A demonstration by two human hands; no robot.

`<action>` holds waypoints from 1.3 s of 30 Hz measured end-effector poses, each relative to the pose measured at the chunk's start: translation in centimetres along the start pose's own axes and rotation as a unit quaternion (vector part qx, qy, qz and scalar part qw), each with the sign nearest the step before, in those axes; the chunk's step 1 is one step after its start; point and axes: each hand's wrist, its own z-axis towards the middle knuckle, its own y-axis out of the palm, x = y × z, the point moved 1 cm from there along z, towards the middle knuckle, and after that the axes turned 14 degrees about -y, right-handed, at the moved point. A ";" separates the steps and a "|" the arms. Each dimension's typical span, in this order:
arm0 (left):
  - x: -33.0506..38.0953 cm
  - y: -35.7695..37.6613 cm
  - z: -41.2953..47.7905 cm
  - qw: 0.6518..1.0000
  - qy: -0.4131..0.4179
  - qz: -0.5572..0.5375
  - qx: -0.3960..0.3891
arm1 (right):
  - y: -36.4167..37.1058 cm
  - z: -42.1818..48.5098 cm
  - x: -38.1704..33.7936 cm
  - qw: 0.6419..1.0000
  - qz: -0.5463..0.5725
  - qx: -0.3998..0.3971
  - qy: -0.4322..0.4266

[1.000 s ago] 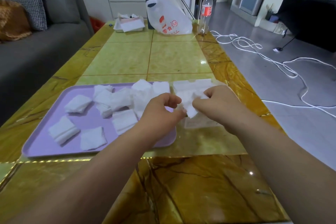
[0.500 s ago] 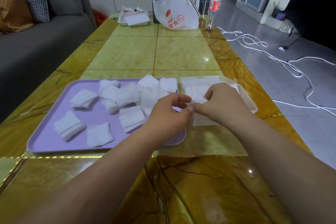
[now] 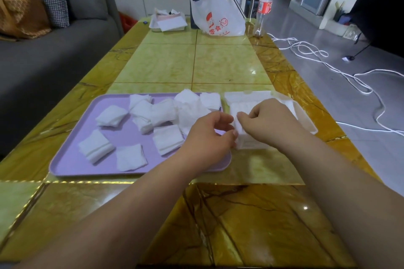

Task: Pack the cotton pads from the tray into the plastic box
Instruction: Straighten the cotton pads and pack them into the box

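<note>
We hold one cotton pad (image 3: 237, 126) between both hands at the near left corner of the plastic box (image 3: 307, 121), which stands on the table (image 3: 229, 67) just beside the right edge of the purple tray (image 3: 72, 159). The left hand (image 3: 207, 135) and the right hand (image 3: 271, 124) both have their fingers curled, and the fingertips of each seem to pinch a side of this pad. How much of the pad is inside the box we cannot tell, because the hands cover it. To do this step well, we should keep the pad flat and stretched between the two pinches, bring it down against the white pads already in the box, and let go only when it sits straight, so that it does not fold or spring out. The box opens upward with its lid laid back on the far side. Its long axis seems to run away from us, a little to the right, but the wide lens makes this uncertain. Many loose pads (image 3: 168, 140) lie on the tray at different angles, some overlapping, so we judge the packing far from finished.
</note>
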 end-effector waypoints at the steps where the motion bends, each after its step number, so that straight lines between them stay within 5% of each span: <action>1: -0.1 -0.5 -0.4 1.000 0.000 0.005 -0.006 | -0.3 -0.1 -0.6 0.998 -0.061 0.015 -0.012; 3: -0.5 -2.0 -1.3 0.999 0.008 0.034 0.004 | -0.8 -0.6 -2.5 0.988 -0.112 0.086 -0.069; 5: -1.0 -4.4 -2.0 0.996 0.021 0.082 0.037 | 0.1 -1.2 -5.1 0.982 -0.032 0.121 -0.145; 9: -2.2 -10.7 -2.9 0.963 0.027 0.250 0.102 | 5.3 -2.3 -9.0 0.965 0.114 -0.065 -0.228; 11: -2.9 -13.9 -3.3 0.930 -0.022 0.345 0.125 | 7.6 -2.4 -9.9 0.951 0.036 -0.157 -0.265; 14: -4.2 -17.2 -3.5 0.882 -0.112 0.443 0.115 | 9.7 -1.7 -10.2 0.932 -0.045 -0.194 -0.304; 20: -5.0 -17.4 -2.4 0.919 -0.111 0.373 0.062 | 9.9 -1.4 -9.8 0.927 -0.118 -0.196 -0.296; 31: -4.4 -14.5 -0.9 0.942 -0.073 0.328 0.007 | 7.9 -1.5 -8.4 0.973 0.031 -0.186 -0.137; 39: -4.7 -14.6 -0.9 0.960 -0.039 0.276 0.025 | 7.8 -1.6 -7.9 0.979 0.101 -0.114 -0.134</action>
